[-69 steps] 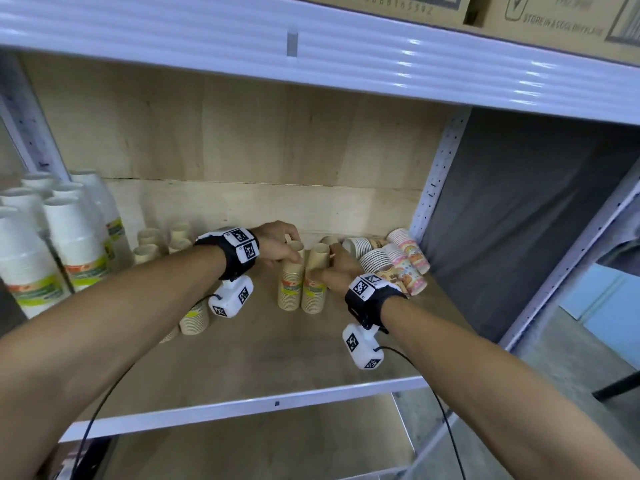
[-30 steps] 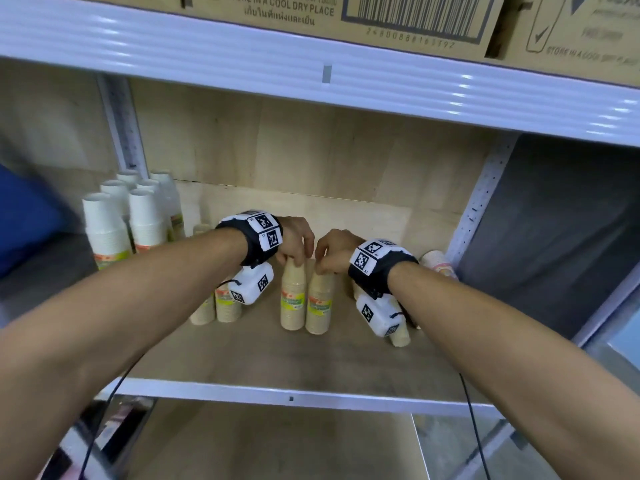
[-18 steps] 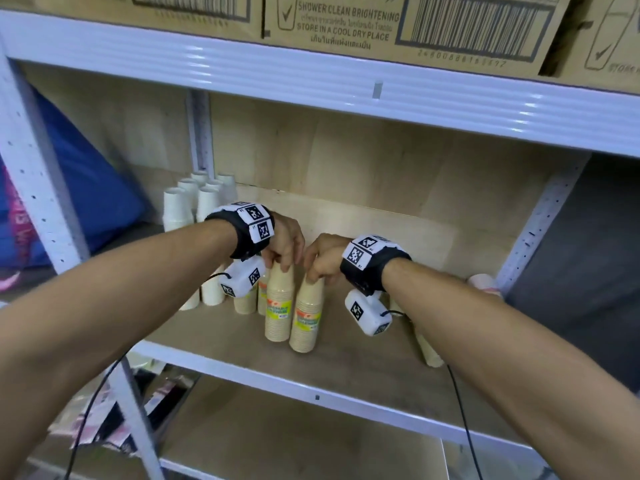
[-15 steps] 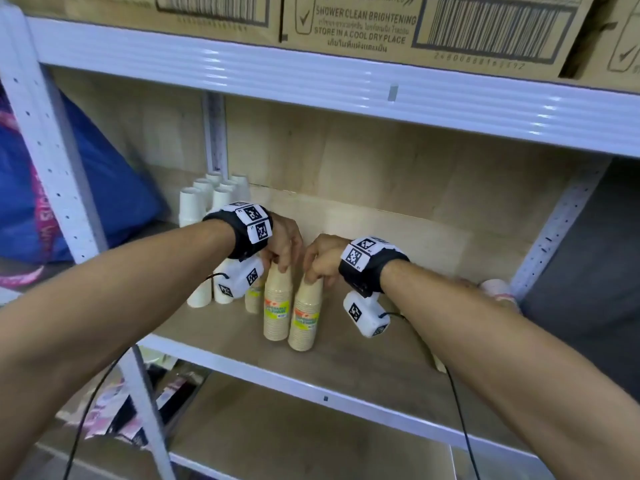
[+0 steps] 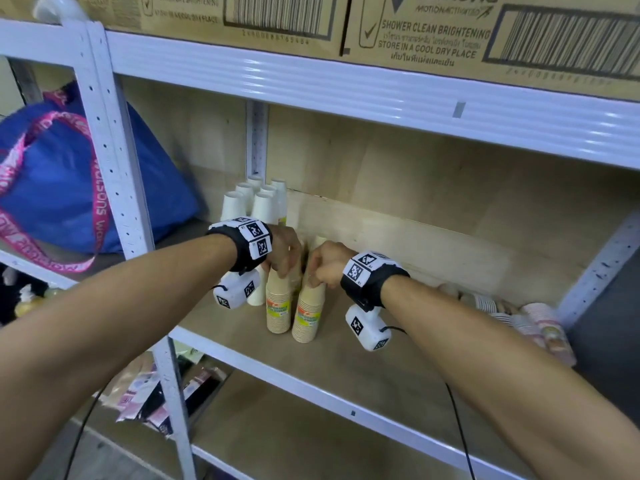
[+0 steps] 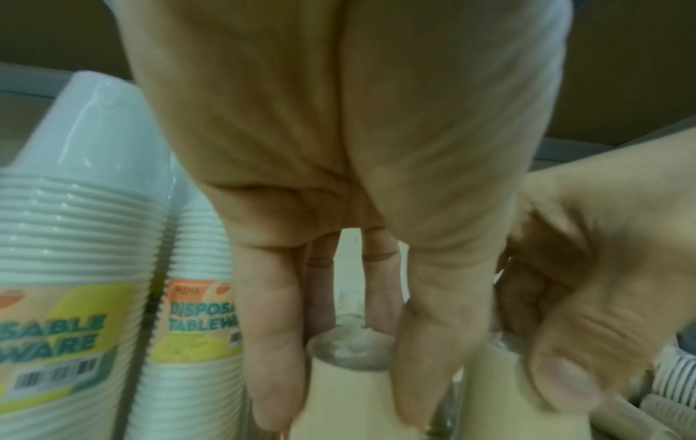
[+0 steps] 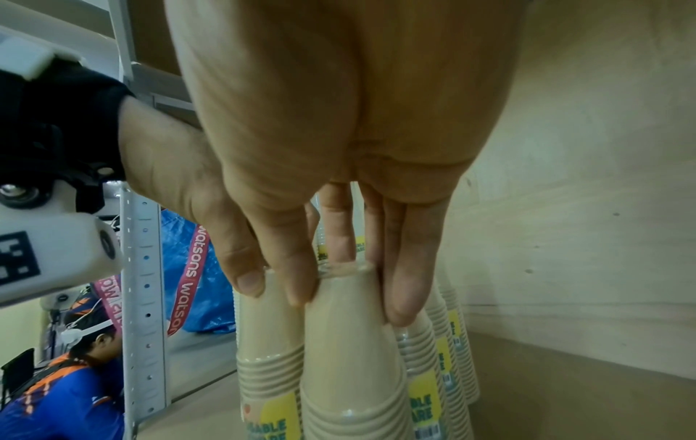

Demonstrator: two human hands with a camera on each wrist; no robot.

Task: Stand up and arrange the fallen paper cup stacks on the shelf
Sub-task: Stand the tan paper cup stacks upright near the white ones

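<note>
Wooden shelf (image 5: 363, 355): upright cup stacks (image 5: 277, 306), fallen stacks (image 5: 519, 320) right.

My forearms are bare, with no sleeves in view. Each wrist carries a wide black strap. On top of the left wrist strap (image 5: 247, 247) sit white square tiles printed with black-and-white coded markers; the right wrist strap (image 5: 372, 277) bears the same kind of tiles. Under each strap hangs a rounded white camera housing, the left camera housing (image 5: 237, 289) and the right camera housing (image 5: 369, 329), each stamped with 2 visible black markers. A thin black cable (image 5: 459, 427) trails from the right housing down beneath my forearm; another black cable (image 5: 81, 429) hangs below my left arm.
</note>
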